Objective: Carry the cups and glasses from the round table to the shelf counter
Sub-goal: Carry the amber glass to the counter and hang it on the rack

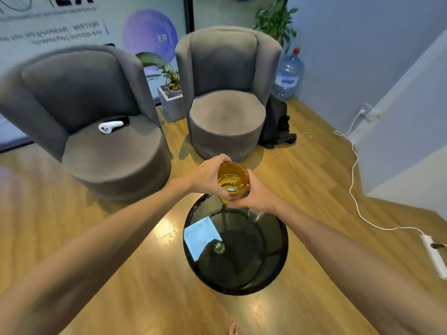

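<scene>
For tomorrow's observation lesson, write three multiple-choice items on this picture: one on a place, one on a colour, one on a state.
1. Where does the white handheld controller lie?
A. on the left grey armchair's seat
B. on the floor
C. on the table

2. What colour is the drinking glass being held?
A. blue
B. amber
C. black

3. How is the glass held?
A. by the left hand alone
B. by nobody
C. between both hands

Key:
1 A, it rests on the left grey armchair.
2 B, its wall shows amber.
3 C, the left hand and right hand both grip it above the round dark glass table.
</scene>
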